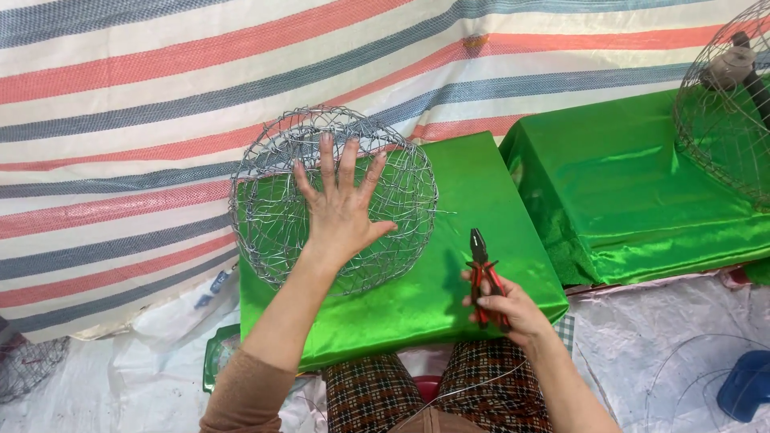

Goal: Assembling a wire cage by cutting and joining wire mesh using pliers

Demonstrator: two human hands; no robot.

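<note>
Tarpaulin (120, 96) in red, blue and white stripes fills the left and the background, with a scrap of wire mesh (28, 369) lying at the far lower left on white plastic sheeting (168, 321). Next comes the woven wire basket (321, 192), a rounded dome of silver wire resting on the left part of the table (449, 281), which is draped in shiny green cloth. The left hand (341, 204) lies flat on top of the dome, fingers spread wide and gripping nothing, pressing the wirework down.

Further right, near the table's front edge, the right hand (501, 309) is closed around the red and black handles of a pair of pliers (481, 269), nose pointing away from the person and clear of the basket. A thin loose wire (473, 389) runs across the checked lap below. Beyond the gap stands a second green-covered block (634, 184), carrying another wire basket (726, 104) at the upper right edge, with a dark object inside. A blue object (746, 385) sits at the lower right.

Judging by its closed, full mesh, the dome's weave looks largely done; stray wire ends stick out at its right side, so trimming or tucking seems left.
</note>
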